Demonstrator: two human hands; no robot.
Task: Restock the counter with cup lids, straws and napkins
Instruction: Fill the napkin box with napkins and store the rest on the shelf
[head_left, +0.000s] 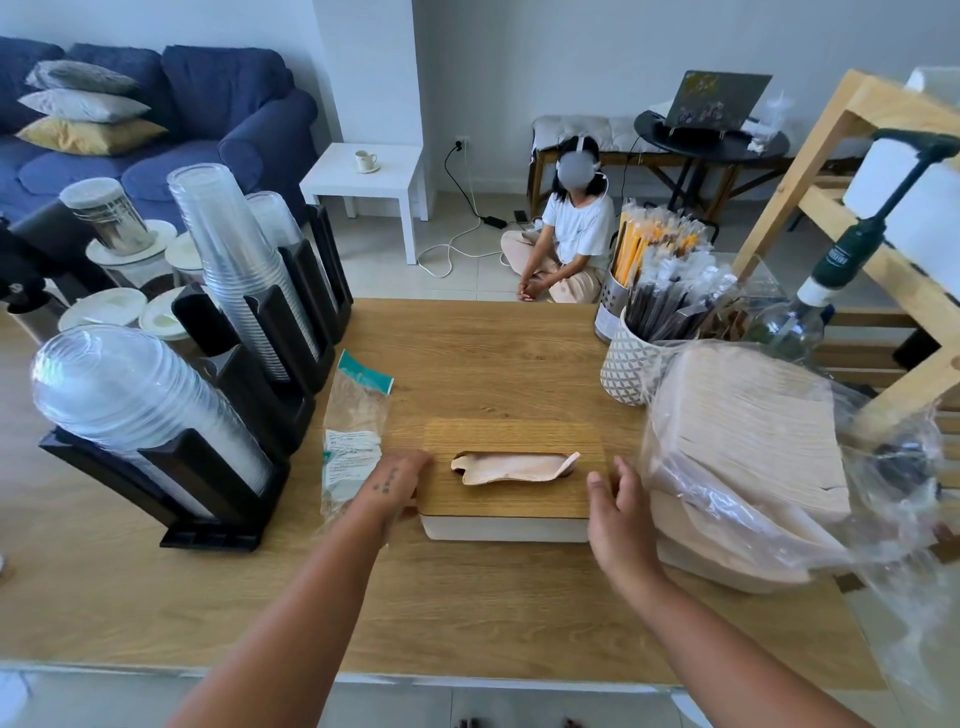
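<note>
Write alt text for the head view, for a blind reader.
A person's left hand grips a wood-lidded napkin box on a wooden counter; the right hand is open at its other end. Bagged napkins lie right, dome lids left.

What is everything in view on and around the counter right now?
counter: one, wood, foreground
napkin box: one, white with wooden lid, counter centre
napkin pack: one, beige in clear plastic, right of box
dome lids: one stack, clear, front-left in black rack
cups: two stacks, clear, behind the lids
wrapper: one, clear with teal label, left of box
straws: two pots, wrapped, back right
pump bottle: one, clear with green pump, far right
jars: several, white lids, behind rack
seated person: one, white top, floor beyond counter
sofa: one, blue, back left
left hand: one, holding box's left end
right hand: one, fingers straight at box's right end
</note>
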